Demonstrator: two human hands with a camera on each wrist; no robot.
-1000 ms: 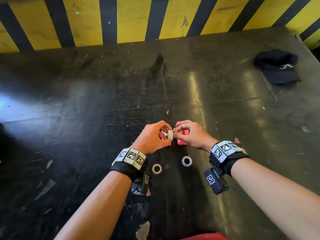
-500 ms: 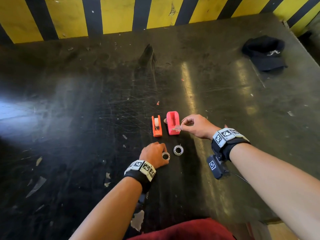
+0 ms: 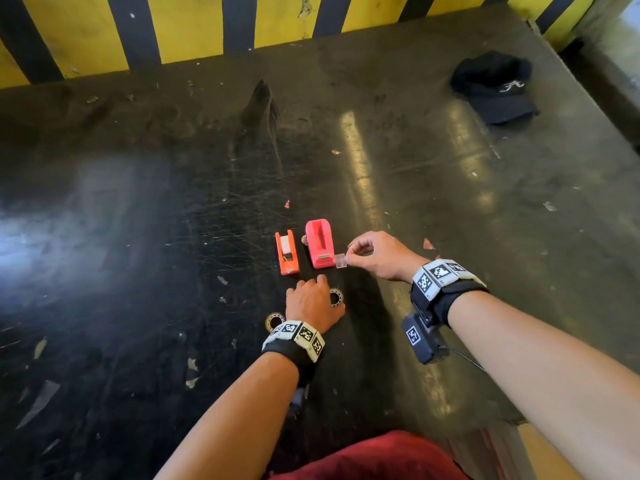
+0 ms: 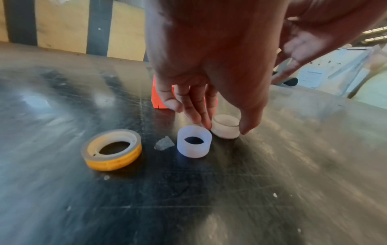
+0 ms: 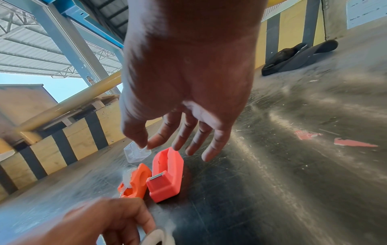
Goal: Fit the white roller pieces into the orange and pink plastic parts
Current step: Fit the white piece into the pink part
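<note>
Farthest to the left on the dark, scratched table [image 3: 145,237] lies a tape roll [image 4: 112,150] with a yellow-orange edge, flat on its side just beside the left wrist. Next to it in the left wrist view sits a small grey scrap [image 4: 164,143], then a white roller piece [image 4: 194,143] standing on the table as an open ring. The left hand [image 3: 311,303] is lowered over the spot just past that ring, fingers pointing down and spread a little — the fingertips [image 4: 193,118] come to the table beside a second white roller piece [image 4: 225,126], with the thumb on its other side. Whether they already grip it I cannot tell; they bracket it closely.

Beyond the left hand stand the two plastic parts, side by side and close together. The orange part [image 3: 286,252] is on the left, with something white seated in its channel. The pink part [image 3: 320,243] is to its right, larger, with a metal strip at its near end and its channel open.

Right of the pink part, the right hand [image 3: 379,254] hovers above the table — thumb and forefinger pinched together on a small clear plastic piece [image 3: 341,260], held just beside the pink part's near corner, the other fingers loosely fanned out.

Further right lie a couple of red scraps [image 5: 353,142], and at the far right corner a black cap [image 3: 495,86]. A yellow-and-black striped barrier [image 3: 194,26] runs along the back edge of the table.
</note>
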